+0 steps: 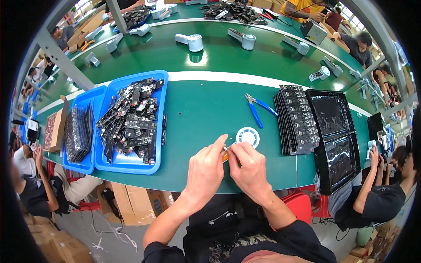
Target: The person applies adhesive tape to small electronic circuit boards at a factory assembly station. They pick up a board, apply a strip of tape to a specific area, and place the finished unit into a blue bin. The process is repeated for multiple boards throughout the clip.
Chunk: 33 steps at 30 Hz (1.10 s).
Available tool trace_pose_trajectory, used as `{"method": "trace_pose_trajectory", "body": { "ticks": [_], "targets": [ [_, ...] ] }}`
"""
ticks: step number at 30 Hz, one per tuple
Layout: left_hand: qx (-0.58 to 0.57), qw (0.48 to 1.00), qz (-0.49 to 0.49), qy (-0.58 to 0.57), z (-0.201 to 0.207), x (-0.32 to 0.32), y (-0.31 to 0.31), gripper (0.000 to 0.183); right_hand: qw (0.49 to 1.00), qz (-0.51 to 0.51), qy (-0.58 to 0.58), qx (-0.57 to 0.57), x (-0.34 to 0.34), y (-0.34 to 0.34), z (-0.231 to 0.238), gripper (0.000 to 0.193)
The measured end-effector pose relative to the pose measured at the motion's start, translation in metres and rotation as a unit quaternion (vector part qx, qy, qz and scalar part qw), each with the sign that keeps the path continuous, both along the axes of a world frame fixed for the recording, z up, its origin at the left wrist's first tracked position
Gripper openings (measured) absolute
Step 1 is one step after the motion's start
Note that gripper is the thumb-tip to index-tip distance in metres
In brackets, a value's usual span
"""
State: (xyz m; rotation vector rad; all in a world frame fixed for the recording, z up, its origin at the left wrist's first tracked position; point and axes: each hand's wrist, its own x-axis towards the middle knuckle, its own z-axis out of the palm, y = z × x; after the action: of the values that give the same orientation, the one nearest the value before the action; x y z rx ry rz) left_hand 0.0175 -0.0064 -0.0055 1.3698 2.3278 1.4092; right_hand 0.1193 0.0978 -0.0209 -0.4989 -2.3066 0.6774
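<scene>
Black shirt [294, 246], short sleeves [163, 253] ending near elbows. Pale yellowish print [237, 246] across front, creased. Forearms [171, 219] bare. Left hand [205, 168], right hand [250, 170] ungloved. Black cloth [205, 205] over lap, whitish mark [220, 218].

white round-headed device [247, 136] — in hands [249, 170], partly hidden

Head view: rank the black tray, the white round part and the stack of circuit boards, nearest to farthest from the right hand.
1. White round part: just beyond the right hand.
2. Stack of circuit boards: off to the right.
3. Black tray: farther right, past the stack.
</scene>
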Motion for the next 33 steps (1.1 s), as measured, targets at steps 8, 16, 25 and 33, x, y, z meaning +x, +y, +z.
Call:
{"method": "trace_pose_trajectory", "body": {
  "ticks": [8,16,25,33],
  "targets": [
    [-0.039,0.998,-0.011,0.045,-0.002,0.001,-0.003,0.038,1.000,-0.004,-0.010,-0.001,0.000,-0.005,0.003,0.004],
    [0.001,0.998,0.011,0.056,-0.003,0.008,0.003,0.029,1.000,-0.010,0.007,-0.005,0.001,-0.001,-0.003,0.008],
    [0.020,0.999,0.018,0.020,-0.009,0.009,0.002,0.029,0.999,-0.013,0.038,-0.017,0.004,-0.003,-0.009,0.013],
    [0.017,0.999,0.017,-0.029,-0.014,0.004,0.002,0.029,1.000,-0.021,-0.002,-0.013,0.009,-0.001,-0.001,0.013]
  ]
}}
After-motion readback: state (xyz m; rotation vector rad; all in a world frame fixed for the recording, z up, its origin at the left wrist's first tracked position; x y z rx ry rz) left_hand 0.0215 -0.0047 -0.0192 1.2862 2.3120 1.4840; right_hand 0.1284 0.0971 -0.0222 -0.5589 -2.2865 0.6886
